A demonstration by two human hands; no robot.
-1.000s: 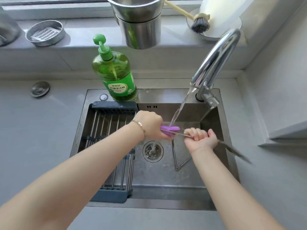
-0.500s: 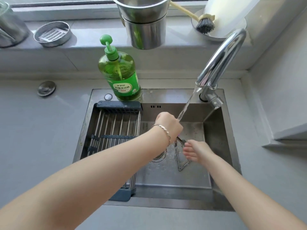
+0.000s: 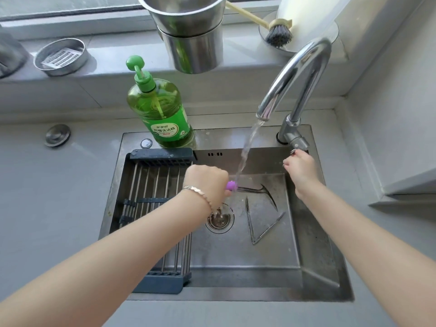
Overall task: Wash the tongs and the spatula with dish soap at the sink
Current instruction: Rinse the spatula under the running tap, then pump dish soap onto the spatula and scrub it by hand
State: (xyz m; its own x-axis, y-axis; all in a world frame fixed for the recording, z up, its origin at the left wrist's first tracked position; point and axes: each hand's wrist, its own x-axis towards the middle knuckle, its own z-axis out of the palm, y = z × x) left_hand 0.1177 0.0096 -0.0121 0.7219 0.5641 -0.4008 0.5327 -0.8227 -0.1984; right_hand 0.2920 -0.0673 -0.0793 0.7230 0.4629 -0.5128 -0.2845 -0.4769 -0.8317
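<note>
Only soap bottle (image 3: 160,109) lettered — 柠檬洗洁精; left hand (image 3: 206,182) grips spatula (image 3: 251,190).

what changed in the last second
The right hand let go of the purple-handled metal spatula and moved up to the chrome faucet lever. The left hand still holds the spatula under the running water; the metal tongs stay on the sink floor.

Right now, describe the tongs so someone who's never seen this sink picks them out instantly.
Start at the steel sink and look at its basin floor, just right of the drain. The tongs lie there flat, splayed open in a V with the hinge nearest the camera. Unlike the spatula above them, they are bare metal, with no purple handle and no hand on them.
</note>
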